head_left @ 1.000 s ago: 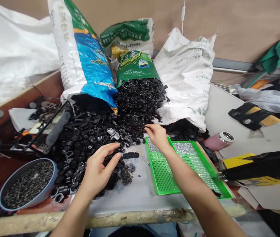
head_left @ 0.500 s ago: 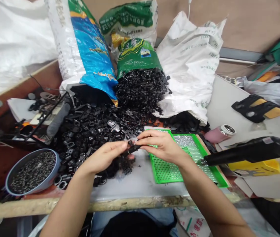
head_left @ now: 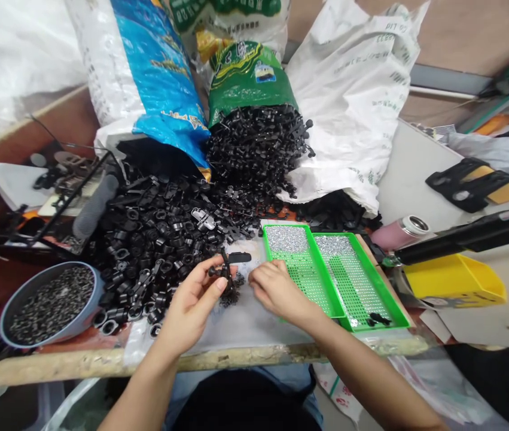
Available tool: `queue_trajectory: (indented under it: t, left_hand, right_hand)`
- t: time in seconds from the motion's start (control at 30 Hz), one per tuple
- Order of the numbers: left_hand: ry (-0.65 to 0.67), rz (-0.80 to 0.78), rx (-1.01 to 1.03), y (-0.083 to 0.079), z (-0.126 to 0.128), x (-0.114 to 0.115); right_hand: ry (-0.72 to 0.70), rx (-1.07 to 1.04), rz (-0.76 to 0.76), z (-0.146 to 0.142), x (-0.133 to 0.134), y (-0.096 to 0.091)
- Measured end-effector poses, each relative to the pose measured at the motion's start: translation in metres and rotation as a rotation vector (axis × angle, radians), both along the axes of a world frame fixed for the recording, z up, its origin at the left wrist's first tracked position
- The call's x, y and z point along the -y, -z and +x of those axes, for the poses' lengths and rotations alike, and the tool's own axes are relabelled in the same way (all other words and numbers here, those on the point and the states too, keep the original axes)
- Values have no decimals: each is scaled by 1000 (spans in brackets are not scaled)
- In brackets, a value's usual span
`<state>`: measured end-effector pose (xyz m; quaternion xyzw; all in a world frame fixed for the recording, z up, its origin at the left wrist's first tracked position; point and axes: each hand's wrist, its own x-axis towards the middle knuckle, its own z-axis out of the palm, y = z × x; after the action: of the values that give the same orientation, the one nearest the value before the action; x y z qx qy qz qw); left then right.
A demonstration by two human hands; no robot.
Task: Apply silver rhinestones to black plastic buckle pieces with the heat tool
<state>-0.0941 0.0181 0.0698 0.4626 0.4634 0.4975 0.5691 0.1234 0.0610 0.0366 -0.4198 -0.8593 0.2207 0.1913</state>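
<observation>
My left hand [head_left: 195, 308] grips a black plastic part [head_left: 226, 265] between thumb and fingers, over the white work sheet [head_left: 204, 341]. The part has a round knob on one side and a flat arm pointing right. Just beneath it lies a small heap of tiny black pieces [head_left: 229, 296]. To the right of that heap, apart from the held part, my right hand [head_left: 276, 288] has its fingers curled together; whatever is in them is hidden. Its wrist passes in front of a green perforated tray [head_left: 301, 272] with silvery small parts at the far end.
A second green tray [head_left: 398, 308] carries small black pieces at its near end. A power screwdriver [head_left: 465, 236] points in from the right above a yellow bin [head_left: 456, 281]. Loose black parts [head_left: 155, 233] spread below open sacks [head_left: 254, 84]. At left stands a blue bowl [head_left: 95, 305].
My hands have separated: the left keeps the black part, now turned more upright, while the right has let go and moved down beside the tiny pieces. The camera view has shifted slightly.
</observation>
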Motion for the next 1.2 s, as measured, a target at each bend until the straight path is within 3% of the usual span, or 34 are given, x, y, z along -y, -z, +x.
queue_trajectory:
  t: [0.13, 0.27, 0.4, 0.6, 0.67, 0.73, 0.9, 1.1, 1.2]
  left_hand:
    - [-10, 84, -45, -6, 13, 11]
    - [-13, 137, -69, -10, 19, 18]
    - [-38, 154, -62, -10, 23, 21]
    - [-193, 103, 71, -10, 38, 22]
    - [-261, 100, 80, -8, 43, 22]
    - [-285, 113, 73, -6, 46, 23]
    - [-192, 147, 131, -2, 41, 23]
    - [-118, 42, 221, 1, 31, 17]
    - [-107, -36, 264, 2, 28, 14]
  right_hand:
    - [55, -513, -267, 3, 9, -33]
    - [36, -635, -420, 2, 18, -52]
    - [59, -562, -257, 0, 23, -52]
    - [3, -479, 321, -9, 34, -37]
    - [-11, -492, 441, -13, 37, -30]
    - [25, -535, 419, -16, 37, -26]
    - [167, -704, -10, -14, 32, -28]
    - [-19, -683, 53, -6, 26, -33]
    - [-11, -651, 42, -6, 24, -35]
